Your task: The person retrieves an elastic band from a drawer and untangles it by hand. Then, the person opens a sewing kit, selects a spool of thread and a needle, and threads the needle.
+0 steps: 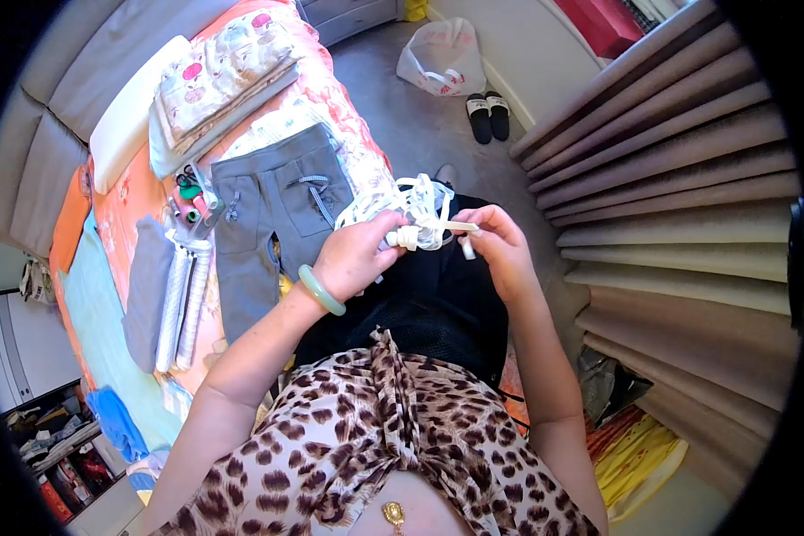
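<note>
A tangled bundle of flat white elastic band [433,207] is up in front of my lap. My left hand [357,248] is closed around the bundle's near side, with a small white coil of band showing beside the thumb. The fingertips of my right hand [502,250] pinch one strand, and a short end hangs below them. To the left, grey trousers [268,192] with drawstrings lie on the bed, their waistband toward the far side. A clear bag of sewing things [190,196], with scissors and coloured thread spools, lies beyond them.
The bed [121,255] also bears folded bedding [232,76] and rolled fabric [174,299]. A white plastic bag [439,58] and black slippers [489,116] are on the floor. Brown curtains [670,170] hang at the right, with yellow cloth [639,460] below them.
</note>
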Action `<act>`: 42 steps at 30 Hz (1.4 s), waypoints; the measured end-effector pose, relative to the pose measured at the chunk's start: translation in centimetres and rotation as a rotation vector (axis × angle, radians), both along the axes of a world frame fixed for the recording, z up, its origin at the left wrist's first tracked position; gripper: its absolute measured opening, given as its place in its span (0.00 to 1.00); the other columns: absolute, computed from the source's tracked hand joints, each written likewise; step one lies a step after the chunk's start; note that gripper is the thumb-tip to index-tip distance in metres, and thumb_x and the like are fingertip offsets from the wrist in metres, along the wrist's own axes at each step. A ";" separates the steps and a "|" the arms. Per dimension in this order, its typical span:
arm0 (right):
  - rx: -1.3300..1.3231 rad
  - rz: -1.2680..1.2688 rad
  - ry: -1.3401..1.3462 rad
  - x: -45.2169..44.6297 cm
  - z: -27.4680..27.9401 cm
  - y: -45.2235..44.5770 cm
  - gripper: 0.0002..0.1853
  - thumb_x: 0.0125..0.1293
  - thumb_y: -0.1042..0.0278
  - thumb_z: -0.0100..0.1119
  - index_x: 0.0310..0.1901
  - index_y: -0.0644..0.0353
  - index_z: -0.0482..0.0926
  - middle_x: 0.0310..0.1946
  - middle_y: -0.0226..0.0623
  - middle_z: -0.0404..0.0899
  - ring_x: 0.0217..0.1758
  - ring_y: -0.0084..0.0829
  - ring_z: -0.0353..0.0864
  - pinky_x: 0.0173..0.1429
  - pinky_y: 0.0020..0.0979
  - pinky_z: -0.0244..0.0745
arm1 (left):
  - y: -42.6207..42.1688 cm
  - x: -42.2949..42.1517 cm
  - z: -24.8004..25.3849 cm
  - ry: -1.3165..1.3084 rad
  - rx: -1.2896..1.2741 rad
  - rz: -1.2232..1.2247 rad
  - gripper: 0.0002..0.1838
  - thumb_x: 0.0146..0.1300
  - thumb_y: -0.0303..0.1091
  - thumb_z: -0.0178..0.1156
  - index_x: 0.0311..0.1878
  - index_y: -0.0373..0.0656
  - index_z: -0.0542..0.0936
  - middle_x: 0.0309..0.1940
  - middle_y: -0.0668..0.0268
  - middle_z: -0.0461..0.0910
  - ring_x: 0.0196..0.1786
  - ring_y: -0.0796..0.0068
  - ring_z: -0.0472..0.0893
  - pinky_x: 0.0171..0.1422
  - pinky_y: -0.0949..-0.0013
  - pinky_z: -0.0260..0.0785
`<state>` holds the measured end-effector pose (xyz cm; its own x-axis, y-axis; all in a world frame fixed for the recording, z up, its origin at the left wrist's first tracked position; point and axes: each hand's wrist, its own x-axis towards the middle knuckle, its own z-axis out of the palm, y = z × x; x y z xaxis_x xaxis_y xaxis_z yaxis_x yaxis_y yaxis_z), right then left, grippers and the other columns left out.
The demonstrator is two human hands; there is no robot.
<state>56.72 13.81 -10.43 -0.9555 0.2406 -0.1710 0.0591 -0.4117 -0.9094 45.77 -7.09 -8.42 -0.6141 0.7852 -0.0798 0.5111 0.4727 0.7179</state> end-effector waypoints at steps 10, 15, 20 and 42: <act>0.007 0.099 0.076 -3.3 4.6 0.8 0.05 0.66 0.73 0.52 0.42 0.61 0.73 0.30 0.31 0.78 0.34 0.20 0.78 0.41 0.21 0.72 | 0.6 0.0 0.9 -0.165 -0.085 -0.090 0.17 0.59 0.41 0.62 0.49 0.46 0.78 0.29 0.61 0.80 0.32 0.64 0.79 0.40 0.66 0.70; 0.037 0.199 0.193 -5.5 6.9 0.4 0.05 0.66 0.74 0.53 0.43 0.63 0.73 0.31 0.32 0.78 0.35 0.21 0.79 0.44 0.23 0.74 | 0.8 0.0 2.2 -0.198 -0.078 -0.087 0.18 0.59 0.36 0.62 0.51 0.42 0.76 0.32 0.61 0.80 0.32 0.68 0.79 0.40 0.67 0.71; -0.005 0.124 0.295 -5.4 8.8 -0.7 0.14 0.65 0.71 0.55 0.52 0.63 0.72 0.47 0.37 0.76 0.54 0.28 0.74 0.57 0.30 0.69 | 0.4 0.1 1.7 -0.745 0.247 0.059 0.23 0.60 0.32 0.62 0.59 0.43 0.70 0.30 0.71 0.75 0.25 0.81 0.72 0.30 0.77 0.65; 0.283 -0.041 0.102 -2.3 4.0 -2.3 0.07 0.59 0.73 0.63 0.37 0.63 0.75 0.32 0.30 0.77 0.32 0.19 0.75 0.38 0.21 0.71 | 1.5 1.0 1.8 -1.162 0.482 0.115 0.18 0.67 0.34 0.55 0.58 0.44 0.67 0.25 0.76 0.68 0.21 0.90 0.64 0.23 0.84 0.55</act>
<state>54.37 11.50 -6.47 -0.9527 0.3037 0.0051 -0.0504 -0.1416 -0.9886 46.74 -5.63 -6.58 -0.4410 0.8313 -0.3383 -0.5619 0.0381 0.8263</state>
